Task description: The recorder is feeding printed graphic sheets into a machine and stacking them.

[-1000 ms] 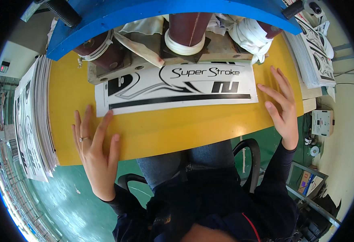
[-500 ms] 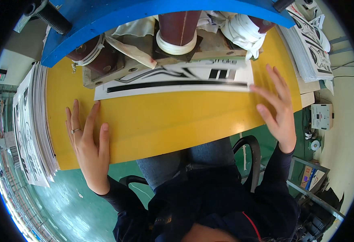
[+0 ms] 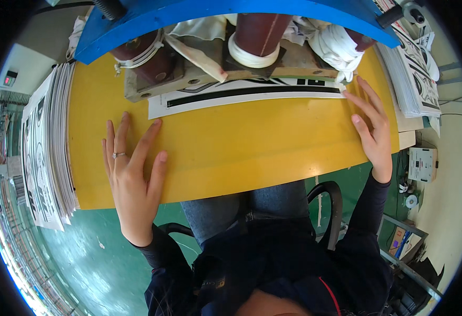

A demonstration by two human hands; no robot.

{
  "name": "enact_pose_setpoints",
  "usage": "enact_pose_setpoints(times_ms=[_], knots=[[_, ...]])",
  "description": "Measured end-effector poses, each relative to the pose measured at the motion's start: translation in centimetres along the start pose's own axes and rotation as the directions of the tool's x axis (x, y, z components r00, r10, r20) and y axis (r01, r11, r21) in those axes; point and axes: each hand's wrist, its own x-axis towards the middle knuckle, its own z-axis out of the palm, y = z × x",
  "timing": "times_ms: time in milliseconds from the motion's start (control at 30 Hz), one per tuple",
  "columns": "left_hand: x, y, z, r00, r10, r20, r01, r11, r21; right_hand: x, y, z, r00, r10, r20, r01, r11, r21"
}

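A white printed sheet (image 3: 257, 95) with a black stripe and dark graphics lies on the yellow table. Its far part is hidden beneath the metal plate (image 3: 183, 87) of a press-like machine. My left hand (image 3: 136, 168) rests palm down with fingers spread, its index fingertip at the sheet's near left corner. At the opposite end, my right hand (image 3: 374, 129) is also open, its index fingertip at the right corner of the near edge. Neither hand grasps anything.
Stacks of printed sheets stand at the left (image 3: 49, 142) and the far right (image 3: 412, 79). Overhead runs a blue beam (image 3: 241, 26), with brown columns (image 3: 257, 37) wrapped in white cloth below it. The yellow tabletop (image 3: 262, 142) ends just before my lap.
The sheet has slid farther under the metal plate, so a narrower strip shows. Both hands have moved forward with its near edge, fingers still spread. The whole view has shifted slightly.
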Motion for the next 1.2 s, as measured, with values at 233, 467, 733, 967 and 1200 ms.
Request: enact_pose_setpoints(times_ms=[233, 467, 733, 967, 1200], knots=[[0.4, 0.1, 0.0, 0.998, 0.040, -0.045, -0.039, 0.999, 0.030, -0.1, 0.0, 0.0, 0.999, 0.044, -0.009, -0.044, 0.999, -0.022], [1.4, -0.3, 1.0, 1.000, 0.018, -0.026, -0.016, 0.998, 0.062, 0.0, 0.0, 0.3, 0.998, 0.056, -0.007, -0.056, 0.997, -0.048], [1.2, -0.5, 1.3, 1.000, 0.003, -0.023, -0.004, 0.999, -0.047, 0.0, -0.2, 0.4, 0.994, 0.106, -0.011, -0.106, 0.993, -0.041], [1.2, -0.4, 1.3, 0.999, -0.004, -0.041, 0.004, 1.000, 0.009, 0.2, -0.2, 0.4, 0.996, 0.089, 0.015, -0.088, 0.995, -0.054], [1.3, -0.6, 1.8, 1.000, 0.011, -0.020, -0.010, 1.000, 0.028, 0.1, -0.1, 0.4, 0.997, 0.075, 0.011, -0.074, 0.994, -0.081]])
